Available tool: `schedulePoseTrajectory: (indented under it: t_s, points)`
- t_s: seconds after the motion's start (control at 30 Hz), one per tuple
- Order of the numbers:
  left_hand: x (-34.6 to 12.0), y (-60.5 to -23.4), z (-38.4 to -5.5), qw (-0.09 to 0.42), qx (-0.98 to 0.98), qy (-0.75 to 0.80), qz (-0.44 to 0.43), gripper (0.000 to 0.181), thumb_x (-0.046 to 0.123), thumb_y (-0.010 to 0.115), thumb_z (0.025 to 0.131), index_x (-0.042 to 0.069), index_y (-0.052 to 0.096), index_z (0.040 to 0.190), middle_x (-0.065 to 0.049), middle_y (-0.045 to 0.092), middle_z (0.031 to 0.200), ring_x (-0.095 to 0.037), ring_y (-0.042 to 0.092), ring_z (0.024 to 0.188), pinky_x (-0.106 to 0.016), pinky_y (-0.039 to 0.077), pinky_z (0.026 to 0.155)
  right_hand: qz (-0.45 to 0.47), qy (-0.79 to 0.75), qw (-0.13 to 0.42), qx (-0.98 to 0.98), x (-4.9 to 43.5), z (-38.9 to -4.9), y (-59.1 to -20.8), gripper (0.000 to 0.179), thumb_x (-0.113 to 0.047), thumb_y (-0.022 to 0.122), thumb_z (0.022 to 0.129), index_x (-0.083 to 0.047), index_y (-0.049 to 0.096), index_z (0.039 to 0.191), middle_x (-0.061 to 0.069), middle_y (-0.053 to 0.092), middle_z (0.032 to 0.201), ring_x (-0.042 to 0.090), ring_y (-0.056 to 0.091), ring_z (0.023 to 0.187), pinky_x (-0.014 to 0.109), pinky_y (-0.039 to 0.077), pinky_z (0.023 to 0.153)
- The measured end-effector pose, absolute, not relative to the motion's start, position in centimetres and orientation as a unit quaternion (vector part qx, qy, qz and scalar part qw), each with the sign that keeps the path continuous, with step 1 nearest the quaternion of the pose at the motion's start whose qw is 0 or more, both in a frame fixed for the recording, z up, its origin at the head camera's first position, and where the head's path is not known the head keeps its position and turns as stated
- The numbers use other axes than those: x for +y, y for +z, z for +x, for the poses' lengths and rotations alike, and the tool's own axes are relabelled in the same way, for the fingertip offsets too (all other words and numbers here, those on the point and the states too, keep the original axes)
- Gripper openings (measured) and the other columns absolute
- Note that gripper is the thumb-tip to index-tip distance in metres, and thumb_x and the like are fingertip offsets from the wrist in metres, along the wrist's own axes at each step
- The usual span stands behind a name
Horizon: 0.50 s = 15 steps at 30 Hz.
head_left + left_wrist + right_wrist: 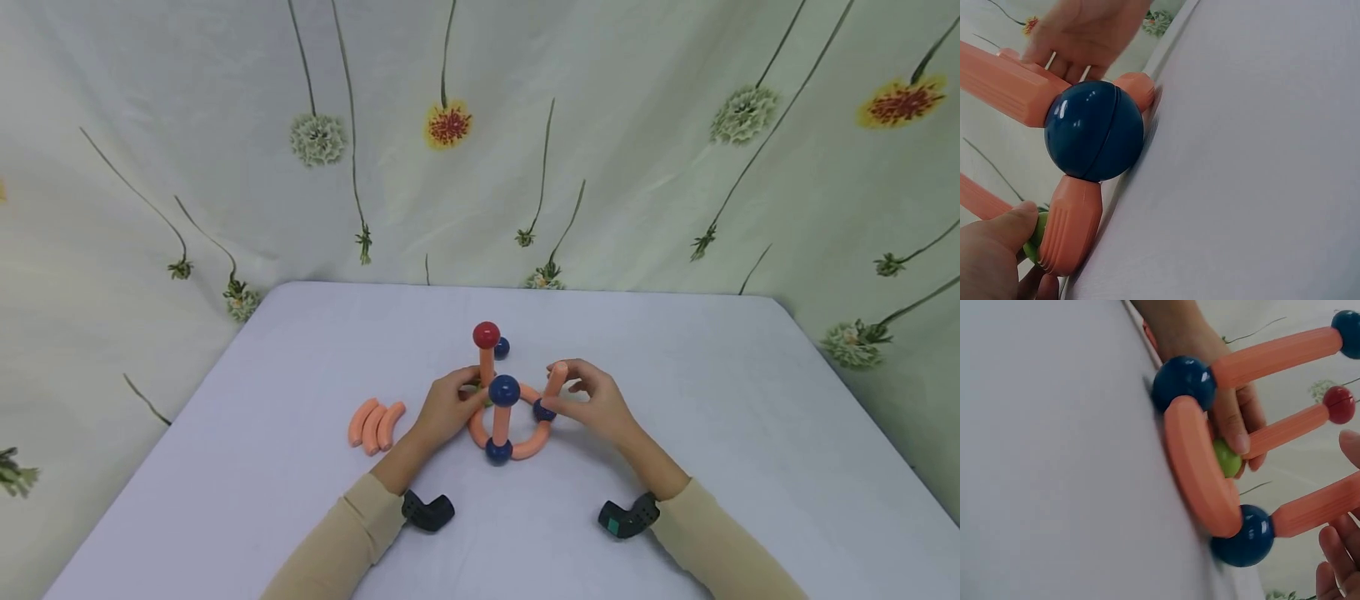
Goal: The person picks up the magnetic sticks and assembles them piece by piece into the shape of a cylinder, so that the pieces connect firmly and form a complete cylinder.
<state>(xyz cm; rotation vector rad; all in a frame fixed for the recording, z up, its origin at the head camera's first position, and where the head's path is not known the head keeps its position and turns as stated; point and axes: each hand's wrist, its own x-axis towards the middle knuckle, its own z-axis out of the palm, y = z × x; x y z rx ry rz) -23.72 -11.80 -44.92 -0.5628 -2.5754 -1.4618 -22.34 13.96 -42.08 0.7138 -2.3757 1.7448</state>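
A ring of curved orange rods (532, 444) and balls lies on the table. Its front blue ball (498, 452) bears an upright orange rod (502, 425) topped by another blue ball (504, 391). With thumb and fingers, my left hand (444, 410) pinches the ring's green ball (1227, 459), from which a rod with a red ball (486, 335) rises. My right hand (600, 404) holds a bare-topped orange rod (556, 379) between thumb and fingers. That rod's lower end meets the ring's right blue ball (1244, 537). Part of the green ball is hidden by left fingers.
Several curved orange rods (371, 429) lie side by side left of the ring. Behind the red ball sits a separate blue ball (502, 347). A flower-patterned cloth (622, 150) hangs beyond the white table (712, 375). Black devices (429, 512) are worn at both wrists.
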Motion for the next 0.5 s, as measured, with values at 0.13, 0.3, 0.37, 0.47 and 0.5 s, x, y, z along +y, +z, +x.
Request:
schedulePoseTrajectory:
  t_s: [0.13,0.3,0.37,0.47,0.5]
  points:
    - [-11.7,-44.8,-23.8,0.064,-0.853,-0.483,-0.189,0.038,0.024,0.067,0.094,0.006,0.063,0.127,-0.007,0.066,0.117,-0.02,0.061,0.107,-0.035,0.052,0.086,0.267,0.59,0.104,-0.755,14.3,-21.9,-40.2,0.04,0.006,0.075,0.079,0.007,0.061,0.116,0.02,0.064,0.109,0.014,0.056,0.1,0.037,0.046,0.085]
    - [-11.7,-44.7,-23.8,0.069,-0.853,-0.481,-0.192,0.037,0.023,0.067,0.094,0.005,0.063,0.126,-0.009,0.066,0.117,-0.022,0.061,0.108,-0.036,0.052,0.087,0.298,0.594,0.154,-0.731,14.5,-21.1,-38.3,0.039,0.015,0.072,0.076,0.009,0.061,0.114,0.025,0.062,0.108,0.013,0.056,0.1,0.027,0.046,0.083]
    - [-11.8,-44.7,-23.8,0.068,-0.853,-0.481,-0.192,0.037,0.023,0.067,0.094,0.005,0.063,0.126,-0.009,0.066,0.117,-0.022,0.061,0.108,-0.036,0.052,0.087,0.304,0.593,0.163,-0.727,14.4,-20.8,-37.9,0.04,0.017,0.072,0.075,0.009,0.062,0.113,0.023,0.063,0.107,0.013,0.056,0.101,0.026,0.046,0.083]
    - [-11.8,-44.8,-23.9,0.064,-0.852,-0.483,-0.191,0.037,0.023,0.067,0.094,0.005,0.063,0.127,-0.008,0.066,0.118,-0.021,0.061,0.108,-0.036,0.052,0.087,0.308,0.585,0.172,-0.73,14.4,-20.5,-37.4,0.04,0.016,0.072,0.075,0.009,0.062,0.112,0.022,0.063,0.108,0.013,0.056,0.101,0.026,0.045,0.083]
    - [-11.8,-44.9,-23.9,0.064,-0.851,-0.484,-0.192,0.038,0.023,0.067,0.094,0.005,0.063,0.127,-0.008,0.066,0.118,-0.021,0.061,0.108,-0.036,0.052,0.087,0.307,0.583,0.174,-0.732,14.4,-20.5,-37.3,0.04,0.016,0.073,0.075,0.009,0.062,0.112,0.021,0.063,0.107,0.014,0.056,0.101,0.026,0.045,0.083]
